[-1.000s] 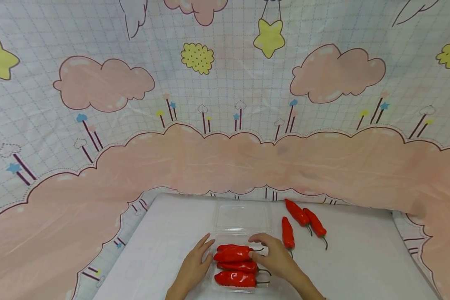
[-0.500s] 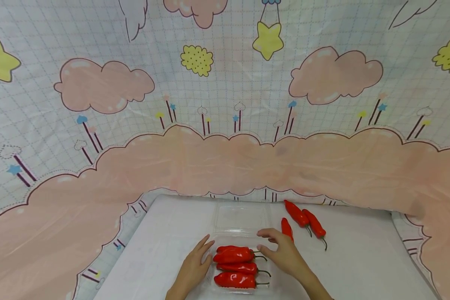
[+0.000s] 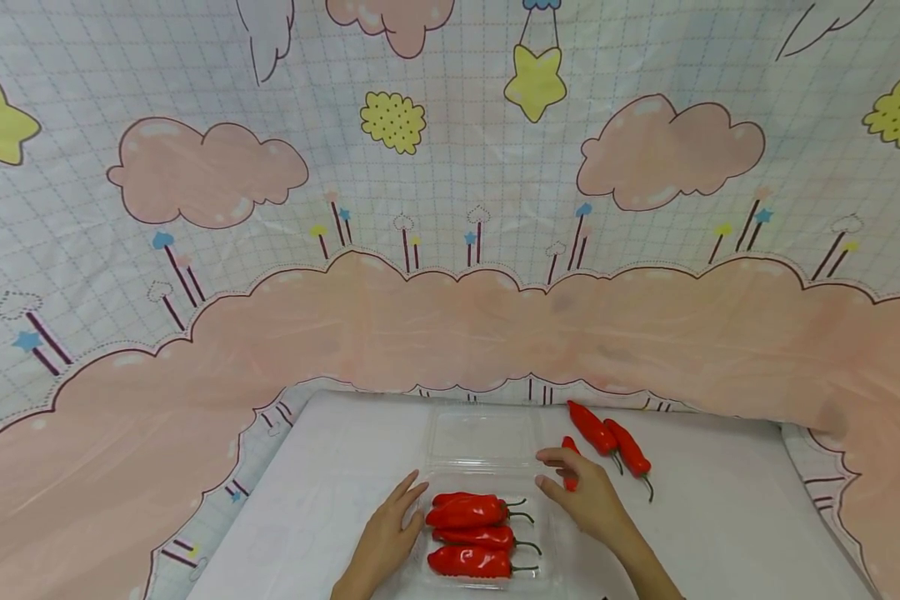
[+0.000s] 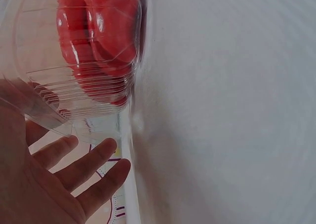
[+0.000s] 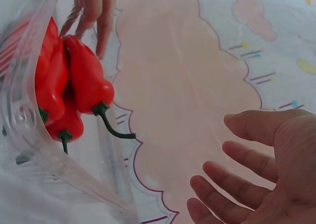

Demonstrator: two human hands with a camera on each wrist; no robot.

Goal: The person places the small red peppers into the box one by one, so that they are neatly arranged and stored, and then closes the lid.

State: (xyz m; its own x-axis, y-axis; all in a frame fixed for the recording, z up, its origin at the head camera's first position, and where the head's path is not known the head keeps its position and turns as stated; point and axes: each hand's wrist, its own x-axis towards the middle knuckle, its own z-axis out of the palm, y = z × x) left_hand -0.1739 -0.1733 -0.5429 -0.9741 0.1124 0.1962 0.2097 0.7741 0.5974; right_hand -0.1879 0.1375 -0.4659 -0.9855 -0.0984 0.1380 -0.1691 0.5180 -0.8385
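Observation:
Several red peppers point(image 3: 471, 562) with green stems lie side by side in a clear plastic container point(image 3: 555, 546), their stems toward the right. Its hinged lid point(image 3: 483, 437) is folded back on the far side. My left hand point(image 3: 385, 533) is at the container's left side, fingers spread; in the left wrist view they extend loosely beside its clear wall. My right hand point(image 3: 588, 500), holding nothing, is off the container's right edge with fingers parted. Behind it lies a loose red pepper point(image 3: 570, 475), partly hidden by the hand.
Two more red peppers point(image 3: 591, 429) lie farther back on the right of the white table point(image 3: 345, 450). A patterned cloth point(image 3: 450, 325) with clouds and stars hangs beyond the table and along its sides.
My right hand has let go of the uppermost pepper in the container and moved right, toward the loose peppers. My left hand has stayed at the container's left side.

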